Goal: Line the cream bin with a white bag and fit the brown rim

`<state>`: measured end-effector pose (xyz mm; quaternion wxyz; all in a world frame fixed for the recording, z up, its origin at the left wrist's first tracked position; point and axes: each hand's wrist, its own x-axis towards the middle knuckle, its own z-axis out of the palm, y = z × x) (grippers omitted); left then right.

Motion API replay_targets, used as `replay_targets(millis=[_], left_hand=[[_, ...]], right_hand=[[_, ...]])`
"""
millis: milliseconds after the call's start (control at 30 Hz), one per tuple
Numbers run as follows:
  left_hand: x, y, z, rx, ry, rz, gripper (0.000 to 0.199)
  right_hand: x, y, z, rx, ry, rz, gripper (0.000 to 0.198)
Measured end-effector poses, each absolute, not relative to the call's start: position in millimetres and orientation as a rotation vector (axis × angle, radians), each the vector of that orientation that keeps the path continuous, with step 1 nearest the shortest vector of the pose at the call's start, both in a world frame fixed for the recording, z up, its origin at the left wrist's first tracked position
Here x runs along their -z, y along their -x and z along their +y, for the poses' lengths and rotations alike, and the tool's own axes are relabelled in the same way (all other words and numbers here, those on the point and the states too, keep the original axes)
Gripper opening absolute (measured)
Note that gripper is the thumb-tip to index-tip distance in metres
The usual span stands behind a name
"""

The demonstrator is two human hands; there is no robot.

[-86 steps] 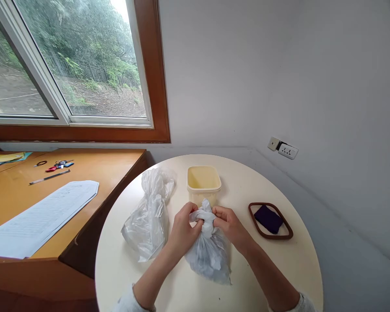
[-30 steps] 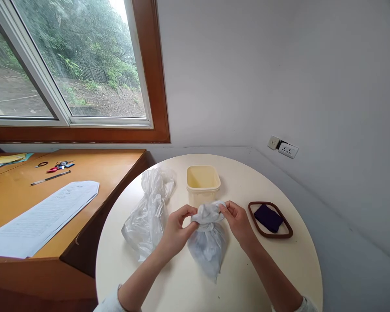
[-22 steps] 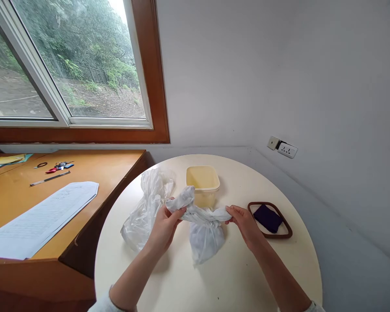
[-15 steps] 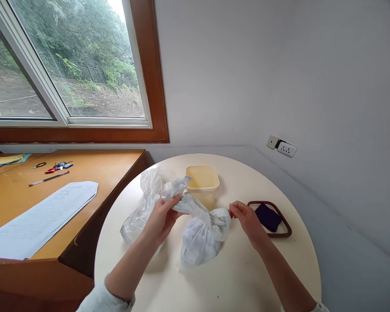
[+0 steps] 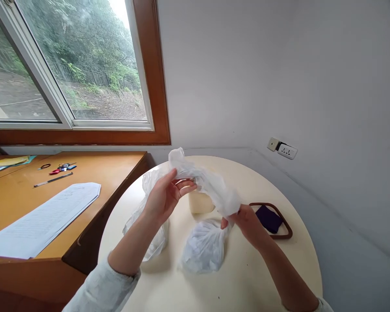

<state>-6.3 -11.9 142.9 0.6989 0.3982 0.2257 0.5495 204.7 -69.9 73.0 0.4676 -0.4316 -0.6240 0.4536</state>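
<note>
A translucent white, crinkled plastic bag with a rounded, filled body (image 5: 205,248) is lying between and below the two hands, its body resting on the round, cream-coloured tabletop (image 5: 253,277). Its loose upper length is stretching diagonally upward from the right hand to the left. The right hand (image 5: 251,226) is closing its fingers around the plastic just above and to the right of the filled body. The left hand (image 5: 162,197) is holding its thumb and half-curled fingers apart at the upper end, the plastic passing along them and its tip rising beyond the thumb; whether they are pinching it cannot be told.

Compared with half a second earlier, the left hand is reaching higher, and the right hand, then only at the edge of a thick loop in the neck, is now gripping the plastic. That loop is no longer showing; the upper part is extending as a blurred strip. It is now covering the upper part of the pale yellow, box-shaped plastic container (image 5: 200,205), whose opening was showing before. The clear, crumpled plastic bag (image 5: 157,245) on the left and the brown, rounded-rectangular frame (image 5: 284,236) around the dark purple, folded cloth (image 5: 268,219) are keeping their places.
</note>
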Motion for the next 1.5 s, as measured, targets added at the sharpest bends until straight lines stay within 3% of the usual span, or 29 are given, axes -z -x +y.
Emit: replay_targets(millis=[100,467,667,867,1267,1500], left_hand=[[-143,10,-8,-1.232,-0.899,0.531,0.018],[-112,-10,-38,-0.873,-1.429,0.71,0.021],[-126,-26,-56,-0.813,-1.876,0.845,0.056],[-129,-20,-44,-0.876,-1.863,0.808,0.014],[-188,-13,37,-1.198,-1.534,0.671,0.018],[-171,-20,89,-1.183,-1.515,0.751,0.02]], right_hand=[[-82,-208,-67,-1.18,0.969,-1.364,0.041],[-126,-183,-53,-1.345,0.748,-0.937,0.033],[-171,-166,-35,-1.417,0.554,-0.917,0.02],[-201,-169,-17,-1.45,0.463,-0.944,0.014],[-275,-198,44,-1.131,0.459,-1.087,0.01],[-252,-209,80,-1.192,0.654,-0.89,0.017]])
